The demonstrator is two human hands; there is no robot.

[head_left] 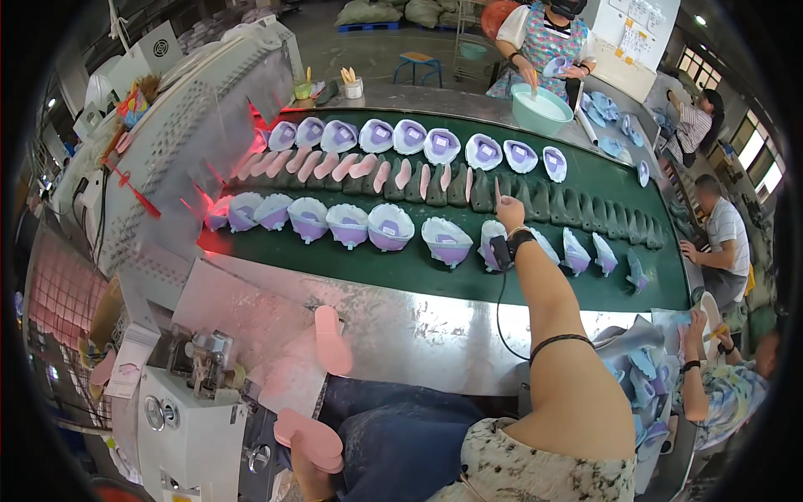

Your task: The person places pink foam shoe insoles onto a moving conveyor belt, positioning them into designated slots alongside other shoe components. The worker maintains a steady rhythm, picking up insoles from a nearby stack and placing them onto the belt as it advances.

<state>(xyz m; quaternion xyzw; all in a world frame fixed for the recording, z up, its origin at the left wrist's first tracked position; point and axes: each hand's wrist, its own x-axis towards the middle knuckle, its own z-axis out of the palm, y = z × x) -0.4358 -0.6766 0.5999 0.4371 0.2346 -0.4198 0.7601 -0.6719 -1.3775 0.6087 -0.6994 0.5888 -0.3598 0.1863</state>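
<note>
My right hand (pixel 509 214) reaches across the green conveyor belt (pixel 368 272) and pinches a thin pink insole (pixel 498 190), seen edge-on, over the row of dark green shoe lasts (pixel 571 206). To its left, pink insoles (pixel 362 166) lie on many of the lasts; those to the right are bare. Down at the lower left, my left hand (pixel 303 465) grips a small stack of pink insoles (pixel 309 438); its fingers are partly hidden under them. Another loose pink insole (pixel 332 341) rests on the metal table edge near my lap.
Purple and white shoe uppers (pixel 390 227) line both sides of the lasts. A red-lit machine housing (pixel 201 109) covers the belt's left end. A small white machine (pixel 188 418) stands at lower left. Across the belt, a co-worker works over a pale green basin (pixel 542 113); others sit at right.
</note>
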